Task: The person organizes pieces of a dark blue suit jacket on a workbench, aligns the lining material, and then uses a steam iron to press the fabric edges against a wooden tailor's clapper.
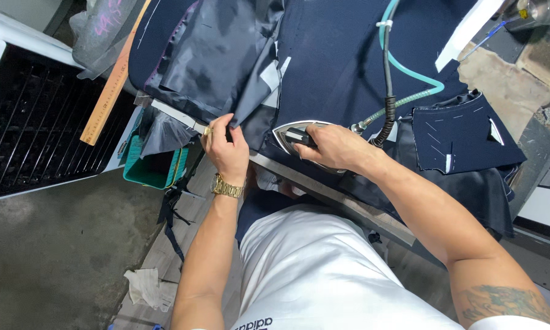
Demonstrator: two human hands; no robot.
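- Our right hand (333, 145) is clamped around the handle of the steam iron (294, 137), mid-frame, on navy cloth (336, 61).
- Our left hand (226, 146) pinches the grey lining (214, 61) edge, just left of the iron.
- A wooden ruler (113, 79) lies upper left.

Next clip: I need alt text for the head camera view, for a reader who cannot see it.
Seen from above, a person's right hand grips a steam iron on dark navy fabric, while the left hand pinches the edge of grey lining beside it. A wooden ruler lies at left; a teal hose runs to the iron.
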